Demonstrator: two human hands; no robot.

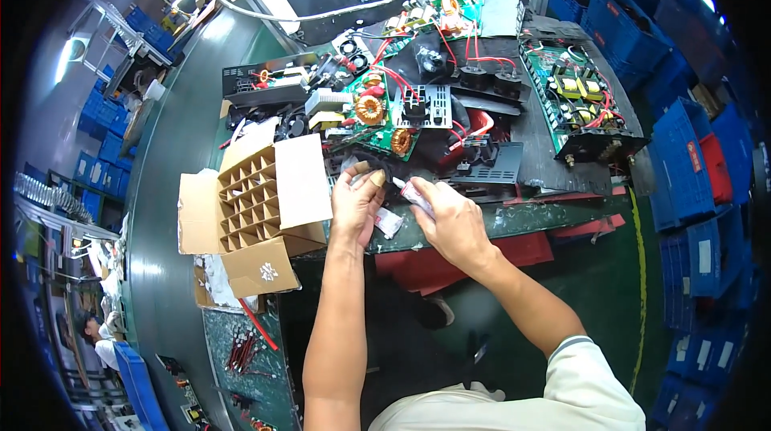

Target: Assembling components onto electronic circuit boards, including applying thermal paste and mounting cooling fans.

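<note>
My right hand (pixel 456 226) is closed around a small white tube (pixel 418 196) with reddish print, its narrow nozzle pointing left toward my other hand. My left hand (pixel 357 205) has its thumb and fingers drawn together, with tan covers on the fingertips. Whatever the left fingers hold is too small or hidden to make out; something dark lies just behind them. Below the left fingers, a white and pink tube or packet (pixel 388 223) rests at the bench edge. Beyond both hands lies a green circuit board (pixel 381 136) with copper coils.
A divided cardboard box (pixel 307 240) stands open left of my hands. Black casings (pixel 277 82), red cables and more boards crowd the bench behind. A populated board (pixel 574 94) sits at right. Blue crates (pixel 679 154) line the right side. A person (pixel 100 339) appears far left.
</note>
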